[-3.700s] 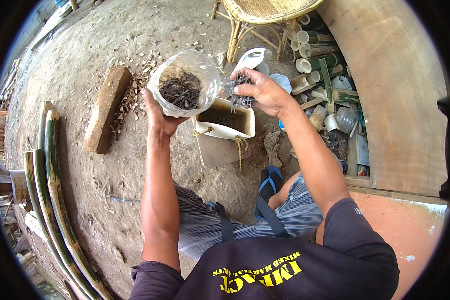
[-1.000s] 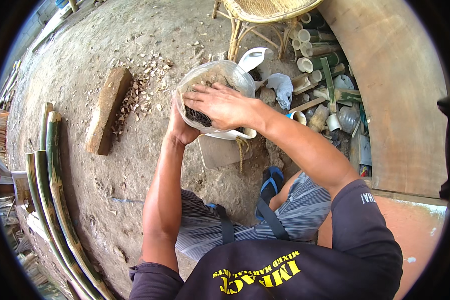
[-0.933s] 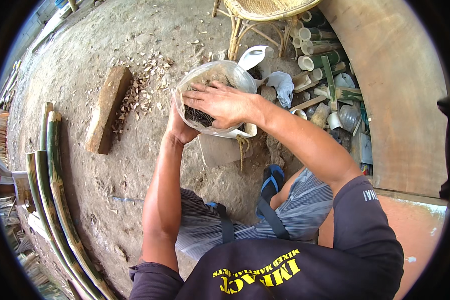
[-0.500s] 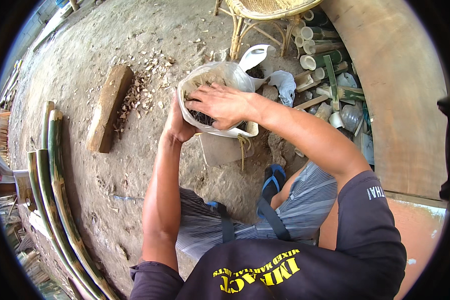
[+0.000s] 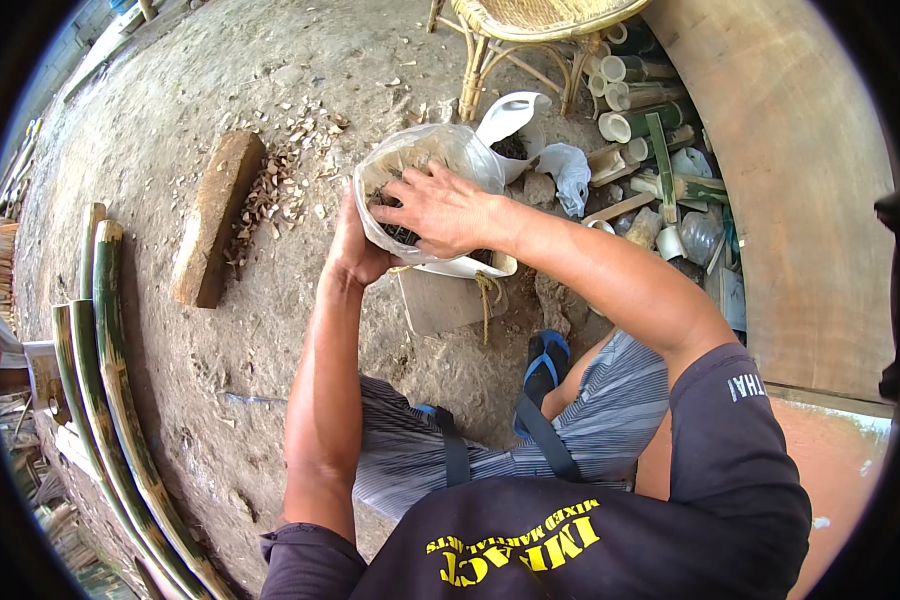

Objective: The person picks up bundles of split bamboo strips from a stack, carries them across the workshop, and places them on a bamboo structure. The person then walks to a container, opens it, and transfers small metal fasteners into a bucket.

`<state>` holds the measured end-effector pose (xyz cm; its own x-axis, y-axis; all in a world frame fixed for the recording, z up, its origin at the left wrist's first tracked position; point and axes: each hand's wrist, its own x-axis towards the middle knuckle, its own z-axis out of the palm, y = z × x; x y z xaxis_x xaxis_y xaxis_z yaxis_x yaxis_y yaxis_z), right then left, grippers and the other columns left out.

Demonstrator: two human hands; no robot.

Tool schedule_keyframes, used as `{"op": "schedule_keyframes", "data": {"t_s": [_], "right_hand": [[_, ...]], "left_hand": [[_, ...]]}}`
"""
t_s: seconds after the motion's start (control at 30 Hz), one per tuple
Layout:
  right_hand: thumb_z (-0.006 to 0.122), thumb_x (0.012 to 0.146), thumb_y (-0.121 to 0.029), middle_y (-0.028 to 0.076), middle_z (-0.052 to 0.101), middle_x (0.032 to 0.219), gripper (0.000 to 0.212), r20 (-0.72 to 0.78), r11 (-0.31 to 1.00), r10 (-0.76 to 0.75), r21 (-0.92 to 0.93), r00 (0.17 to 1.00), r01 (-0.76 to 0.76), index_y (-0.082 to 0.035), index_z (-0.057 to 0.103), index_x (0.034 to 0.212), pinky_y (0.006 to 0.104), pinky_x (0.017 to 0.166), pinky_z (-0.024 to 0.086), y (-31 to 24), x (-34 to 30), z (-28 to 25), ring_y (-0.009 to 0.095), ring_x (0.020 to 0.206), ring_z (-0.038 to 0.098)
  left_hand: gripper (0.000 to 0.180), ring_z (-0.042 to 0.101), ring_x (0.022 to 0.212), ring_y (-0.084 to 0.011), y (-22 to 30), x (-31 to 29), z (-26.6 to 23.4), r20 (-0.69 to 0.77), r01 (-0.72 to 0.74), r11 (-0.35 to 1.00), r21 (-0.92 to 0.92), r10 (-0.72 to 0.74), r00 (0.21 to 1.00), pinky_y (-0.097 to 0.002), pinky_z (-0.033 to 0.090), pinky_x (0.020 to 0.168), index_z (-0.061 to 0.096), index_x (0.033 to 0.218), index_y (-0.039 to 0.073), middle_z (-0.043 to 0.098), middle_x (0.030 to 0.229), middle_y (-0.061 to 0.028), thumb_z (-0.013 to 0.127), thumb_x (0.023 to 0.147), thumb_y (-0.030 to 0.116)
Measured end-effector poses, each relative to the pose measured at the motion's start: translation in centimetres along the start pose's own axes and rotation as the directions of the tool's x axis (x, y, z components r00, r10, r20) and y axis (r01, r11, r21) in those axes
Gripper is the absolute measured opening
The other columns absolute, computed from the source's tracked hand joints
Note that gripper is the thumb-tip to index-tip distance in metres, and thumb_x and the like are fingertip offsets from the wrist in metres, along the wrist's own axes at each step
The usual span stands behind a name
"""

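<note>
A translucent white plastic bag (image 5: 475,150) stands open-mouthed in front of me, with dark, soil-like material (image 5: 400,233) inside. My left hand (image 5: 358,245) is wrapped round the bag's left side, its fingers partly hidden behind the plastic. Inside the mouth, my right hand (image 5: 448,208) rests palm down on the dark material, fingers spread. Under the bag shows the rim of a white container (image 5: 460,267), from which a knotted yellowish cord (image 5: 486,300) hangs. Just beyond stands a cut white plastic container (image 5: 515,108) with dark material in it.
A squared wood block (image 5: 215,220) lies on the dirt floor beside scattered chips (image 5: 282,185). Long green bamboo poles (image 5: 120,370) lie at left. A woven rattan stool (image 5: 530,15), stacked bamboo pieces (image 5: 635,95) and a plywood panel (image 5: 810,220) are at right.
My right hand has shifted slightly within the bag, its fingers spreading a little more over the dark material. The left hand keeps its hold on the bag's side.
</note>
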<state>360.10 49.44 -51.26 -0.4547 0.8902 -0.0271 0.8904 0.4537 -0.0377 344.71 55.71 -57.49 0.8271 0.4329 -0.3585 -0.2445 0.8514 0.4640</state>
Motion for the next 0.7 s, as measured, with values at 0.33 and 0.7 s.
{"op": "schedule_keyframes", "data": {"t_s": [0.33,0.7], "right_hand": [[0.068,0.079,-0.016,0.017,0.055,0.116,0.053,0.059,0.997,-0.016,0.073,0.998,0.012,-0.020,0.055,0.129,0.0511,0.086,0.055,1.0,-0.1,0.6,0.037,0.106,0.063],[0.069,0.077,-0.009,0.018,0.055,0.116,0.045,-0.030,0.980,0.002,0.201,1.000,0.004,-0.017,0.059,0.120,0.0473,0.078,0.059,1.6,-0.3,1.4,0.039,0.105,0.065]], "left_hand": [[0.081,0.056,0.127,-0.0345,0.5,0.8,-0.3,-0.028,-0.022,0.998,0.050,0.023,0.999,-0.0569,0.051,0.100,0.044,0.147,0.012,0.052,0.143,-0.0160,0.024,0.098,0.073],[0.081,0.057,0.125,-0.0358,0.2,1.5,-0.1,-0.049,-0.001,0.998,0.070,0.005,0.999,-0.0601,0.054,0.092,0.046,0.146,0.013,0.054,0.141,-0.0146,0.022,0.097,0.074]]}}
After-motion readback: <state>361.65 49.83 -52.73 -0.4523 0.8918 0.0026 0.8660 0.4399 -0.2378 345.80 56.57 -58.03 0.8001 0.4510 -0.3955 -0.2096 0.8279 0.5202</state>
